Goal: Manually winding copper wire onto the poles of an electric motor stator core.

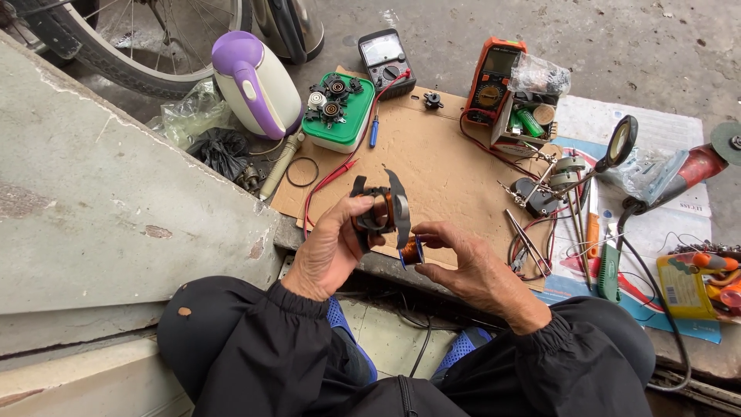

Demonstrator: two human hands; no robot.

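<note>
1. Fingers of the left hand (pixel 328 251) are closed around a small motor part (pixel 380 208), a dark frame with a copper winding inside, and hold it up in front of the body.
2. Fingers of the right hand (pixel 471 266) pinch a little spool of copper wire (pixel 411 252), just below the left fingertips.
3. Both things hang above the edge of the cardboard sheet (pixel 440 166), past the fingertips.
4. I judge the frame stiff and rather heavy for its size; its dark outer edges are the safe place to grip.
5. Probably the thin wire bends and breaks easily, so the spool's blue rims are better to hold.
</note>
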